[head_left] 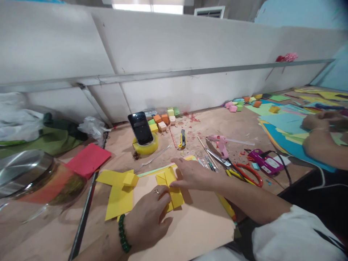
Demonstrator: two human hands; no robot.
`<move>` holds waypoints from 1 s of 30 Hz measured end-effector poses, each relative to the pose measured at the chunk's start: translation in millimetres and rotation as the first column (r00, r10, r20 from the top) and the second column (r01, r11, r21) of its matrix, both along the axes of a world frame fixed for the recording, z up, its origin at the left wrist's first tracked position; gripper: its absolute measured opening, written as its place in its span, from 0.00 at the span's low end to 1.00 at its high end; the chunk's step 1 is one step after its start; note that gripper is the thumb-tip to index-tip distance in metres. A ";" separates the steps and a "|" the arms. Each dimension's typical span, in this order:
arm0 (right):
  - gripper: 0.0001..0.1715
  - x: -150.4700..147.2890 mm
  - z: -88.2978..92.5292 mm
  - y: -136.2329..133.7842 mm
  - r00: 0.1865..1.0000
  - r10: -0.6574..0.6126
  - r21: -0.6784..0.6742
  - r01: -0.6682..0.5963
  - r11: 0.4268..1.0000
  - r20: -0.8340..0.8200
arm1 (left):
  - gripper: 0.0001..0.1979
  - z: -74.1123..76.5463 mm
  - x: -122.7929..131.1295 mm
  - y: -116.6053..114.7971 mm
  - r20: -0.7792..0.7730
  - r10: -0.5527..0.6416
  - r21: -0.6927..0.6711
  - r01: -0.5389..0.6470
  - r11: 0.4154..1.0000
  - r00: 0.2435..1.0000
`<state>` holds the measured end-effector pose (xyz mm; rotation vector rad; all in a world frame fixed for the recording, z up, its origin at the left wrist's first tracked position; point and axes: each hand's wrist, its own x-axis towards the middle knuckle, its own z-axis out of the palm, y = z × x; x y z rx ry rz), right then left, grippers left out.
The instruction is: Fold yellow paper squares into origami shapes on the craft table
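Note:
A folded yellow paper piece (177, 197) lies on a stack of pale peach paper (201, 224). My left hand (148, 217), with a ring and a green bead bracelet at the wrist, rests over its left side, fingers bent and pressed on it. My right hand (191, 174) reaches in from the right; its fingers are apart and touch the top right edge of the same piece. Left of it, a yellow paper cut-out (119, 197) lies flat with a small yellow folded shape (130, 178) on it.
Behind stand a phone (140, 127) on a tape roll (146, 145), paper cubes (165, 119) and a cutter (182, 138). Rightward lie a pink glue gun (220, 144), scissors (248, 174) and a purple power strip (265, 162). A glass jar (40, 181) is left; another person's hands (323, 127) work far right.

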<state>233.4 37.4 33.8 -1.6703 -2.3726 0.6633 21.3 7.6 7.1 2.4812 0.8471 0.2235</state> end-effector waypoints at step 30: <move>0.41 -27.3 -4.4 -32.5 0.972 0.098 0.031 -0.108 0.994 0.215 | 0.07 4.7 4.1 0.0 -0.137 0.074 0.168 -0.051 0.985 0.988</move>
